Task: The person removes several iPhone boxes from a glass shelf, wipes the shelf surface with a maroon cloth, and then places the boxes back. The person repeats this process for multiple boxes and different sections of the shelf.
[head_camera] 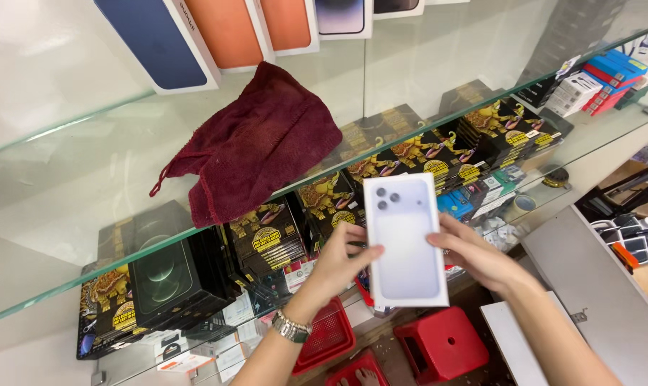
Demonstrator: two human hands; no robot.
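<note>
In the head view, 2 bare hands hold a white phone box [404,239] upright just in front of a glass shelf [67,214]. The left hand [342,261], with a metal wristwatch [291,327] on its wrist, grips the box's left edge, thumb pressed on the front face and fingers curled behind. The right hand [474,254] clamps the right edge, thumb on the front and fingers wrapped round the back. The box front shows a pale phone picture with 3 camera lenses near its top left corner.

On the glass shelf, left of and farther than the box, lies a crumpled dark red cloth [256,146]. Under the glass, a row of black and gold boxes [410,154] runs from near left to far right. A dark green phone box [163,275] stands at the near left. Blue and orange boxes [195,32] lean against the far wall. Below the hands sits a red plastic stool [445,343], with a red basket [327,336] to its left.
</note>
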